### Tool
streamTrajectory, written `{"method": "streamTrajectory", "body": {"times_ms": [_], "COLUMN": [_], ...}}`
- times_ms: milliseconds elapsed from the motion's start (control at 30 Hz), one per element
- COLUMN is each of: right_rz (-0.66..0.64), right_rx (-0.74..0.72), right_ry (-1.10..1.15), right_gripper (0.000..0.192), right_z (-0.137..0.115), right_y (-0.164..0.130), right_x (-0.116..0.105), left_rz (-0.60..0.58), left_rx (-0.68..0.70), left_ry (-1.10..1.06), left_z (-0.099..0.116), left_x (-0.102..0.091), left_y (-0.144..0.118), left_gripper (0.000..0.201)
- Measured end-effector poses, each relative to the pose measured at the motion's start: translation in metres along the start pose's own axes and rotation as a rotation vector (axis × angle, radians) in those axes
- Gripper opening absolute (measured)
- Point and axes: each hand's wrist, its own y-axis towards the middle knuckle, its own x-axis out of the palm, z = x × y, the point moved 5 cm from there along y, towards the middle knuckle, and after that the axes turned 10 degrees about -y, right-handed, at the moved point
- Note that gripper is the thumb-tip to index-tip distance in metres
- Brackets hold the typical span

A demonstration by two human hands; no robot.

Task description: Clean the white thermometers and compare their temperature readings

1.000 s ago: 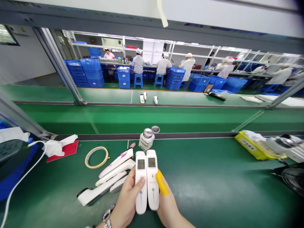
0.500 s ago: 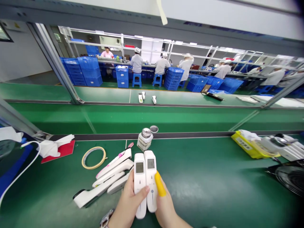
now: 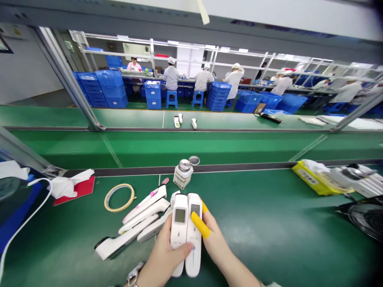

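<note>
Green bench mat (image 3: 269,223) runs across a factory line; behind it a conveyor belt w/ a few white units (image 3: 185,120), then blue crates (image 3: 104,87) and seated workers in white caps (image 3: 172,75) at a far bench. Left hand (image 3: 163,259) is closed round the left thermometer (image 3: 178,229), thumb across its front below the lit screen. Right hand (image 3: 214,241), yellow finger cots on thumb and a finger, is wrapped round the right thermometer (image 3: 194,239). Both units upright, side by side, touching, held just above the mat near the bottom centre. Just left: pile of more white thermometers (image 3: 140,225) lying flat, plus a tape roll (image 3: 119,197). Small glass bottle (image 3: 183,173) w/ metal cap stands just beyond the hands. Yellow tray (image 3: 317,179) far right.
</note>
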Motion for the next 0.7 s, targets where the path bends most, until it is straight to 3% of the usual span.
{"method": "streamTrajectory", "body": {"times_ms": [100, 233, 533, 700], "right_rz": [0.079, 0.075, 0.017, -0.079], "right_rx": [0.004, 0.010, -0.024, -0.062], "right_ry": [-0.039, -0.018, -0.001, -0.044], "right_gripper": [0.045, 0.044, 0.046, 0.071], "right_z": [0.004, 0.006, 0.004, 0.001], "right_y": [0.008, 0.014, 0.013, 0.008], "right_x": [-0.016, -0.026, -0.020, -0.010], "left_rz": [-0.028, -0.044, -0.059, -0.069], "left_rx": [-0.041, -0.086, -0.080, -0.061], "left_ry": [-0.025, -0.073, -0.116, -0.109], "left_z": [-0.003, -0.004, -0.005, -0.003], "left_x": [-0.001, -0.001, -0.003, -0.004], "left_y": [-0.001, -0.003, -0.005, -0.005], "left_gripper": [0.066, 0.064, 0.073, 0.065]}}
